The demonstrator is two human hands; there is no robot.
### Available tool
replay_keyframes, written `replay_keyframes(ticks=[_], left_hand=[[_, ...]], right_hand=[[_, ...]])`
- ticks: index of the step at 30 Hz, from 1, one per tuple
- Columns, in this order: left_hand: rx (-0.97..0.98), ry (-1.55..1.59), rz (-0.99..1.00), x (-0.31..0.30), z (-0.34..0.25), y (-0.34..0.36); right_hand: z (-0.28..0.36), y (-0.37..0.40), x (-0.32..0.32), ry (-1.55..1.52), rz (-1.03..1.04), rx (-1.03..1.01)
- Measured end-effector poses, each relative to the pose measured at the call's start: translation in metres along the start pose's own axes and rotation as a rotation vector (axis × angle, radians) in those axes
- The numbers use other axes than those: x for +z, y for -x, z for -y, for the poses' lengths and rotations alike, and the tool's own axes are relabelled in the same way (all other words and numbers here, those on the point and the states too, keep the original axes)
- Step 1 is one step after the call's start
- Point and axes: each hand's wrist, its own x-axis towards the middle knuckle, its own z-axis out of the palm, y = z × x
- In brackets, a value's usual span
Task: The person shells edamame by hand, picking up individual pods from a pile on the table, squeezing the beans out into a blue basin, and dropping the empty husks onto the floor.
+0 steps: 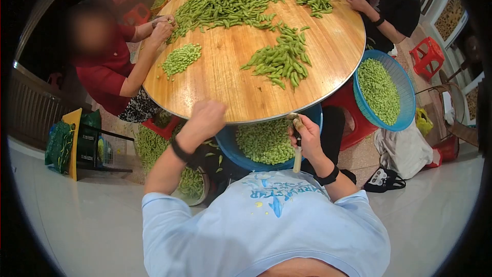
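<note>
My right hand is closed around a slim tool with a pale handle and a black section, above the table's near edge. Below and beside it, a blue basin holds shelled green soybeans. My left hand hangs over the near edge of the round wooden table. It is blurred and its fingers are turned away, so I cannot see what they hold. In front of my hands lies a small heap of edamame pods.
A larger pod pile covers the far tabletop; shelled beans lie at left. People sit around, one in red, one in black. A blue basket of beans stands at right, a bucket of pods at lower left.
</note>
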Motion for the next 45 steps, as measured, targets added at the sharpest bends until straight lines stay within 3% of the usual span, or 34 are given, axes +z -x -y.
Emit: replay_keyframes(ticks=[4, 6, 8, 14, 23, 25, 26, 28, 38, 41, 44, 45], left_hand=[[0.097, -0.228, -0.159, 0.003, 0.019, 0.025], [0.196, 0.27, -0.25, 0.012, -0.001, -0.015], [0.276, 0.513, -0.362, 0.021, -0.034, -0.059], [0.14, 0.369, -0.387, 0.042, -0.095, -0.136], [0.078, 0.419, -0.411, 0.05, -0.055, -0.111], [-0.008, 0.495, -0.344, 0.051, -0.043, -0.103], [-0.006, 0.496, -0.342, 0.055, -0.039, -0.099], [0.067, 0.402, -0.543, 0.06, -0.036, -0.089], [0.144, 0.365, -0.563, 0.059, -0.031, -0.076], [0.147, 0.507, -0.578, 0.056, -0.03, -0.073], [0.172, 0.715, -0.462, 0.055, -0.029, -0.069], [0.141, 0.949, -0.346, 0.052, -0.033, -0.065]], right_hand=[[-0.011, 0.002, -0.009, 0.046, -0.016, 0.033], [-0.012, 0.001, 0.0, 0.056, -0.006, 0.037], [-0.008, 0.0, 0.005, 0.08, 0.018, 0.04], [-0.006, 0.004, 0.01, 0.064, 0.02, 0.041], [-0.012, 0.004, 0.0, 0.03, -0.01, 0.033], [-0.013, 0.003, 0.003, 0.035, 0.0, 0.028], [-0.013, 0.003, 0.006, 0.034, 0.013, 0.035], [-0.013, 0.001, 0.011, 0.036, 0.025, 0.041], [-0.006, -0.01, 0.028, 0.025, 0.078, 0.039], [-0.005, -0.015, 0.035, 0.004, 0.088, 0.029], [-0.005, -0.022, 0.042, -0.045, 0.078, 0.037], [-0.005, -0.023, 0.044, -0.077, 0.074, 0.047]])
